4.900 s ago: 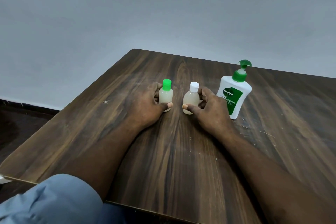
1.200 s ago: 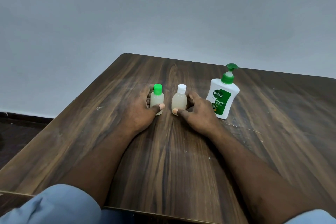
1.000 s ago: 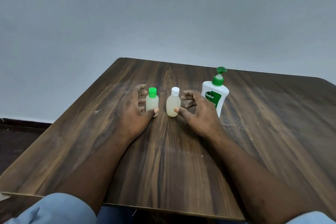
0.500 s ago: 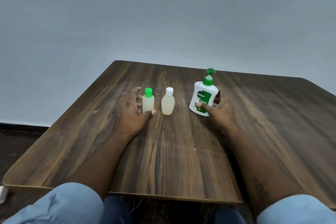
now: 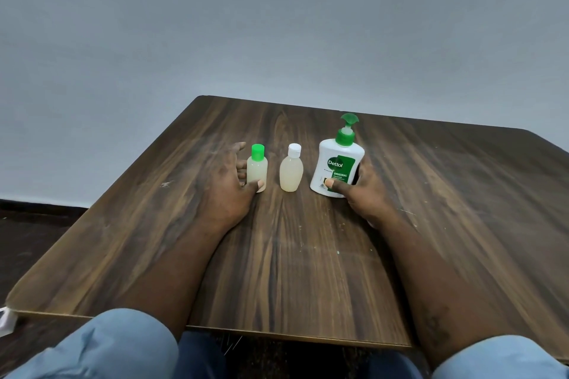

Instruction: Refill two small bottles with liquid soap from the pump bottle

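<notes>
- Grip, right hand: the thumb lies across the lower front of the white plastic pump bottle with green pump head. The fingers wrap behind it, mostly hidden. The bottle stands upright on the dark wood-grain table.
- Grip, left hand: the thumb presses the base of the small translucent plastic bottle with green cap, and the fingers curl behind it. This bottle stands farthest left of the pump bottle.
- Free item: the small translucent plastic bottle with white cap stands unheld just left of the pump bottle, between it and the green-capped bottle.
- Status (judgement): both caps are on, so no soap transfer is under way. Both small bottles already show pale liquid.
- Risk, tipping: the right-hand grip sits low and the pump head is tall. A lift or slide from that hold may tilt the pump bottle left and knock over the unheld white-capped bottle.
- Risk, spill: pressing the pump before a cap is removed puts soap on the cap or the table.
- Risk, aim: the small necks are narrow. A nozzle held off centre sends soap down the outer wall and makes the bottle slippery to hold.
- Risk, overfill: the liquid already present leaves limited room. Too many strokes of the pump may push soap over the neck.
</notes>
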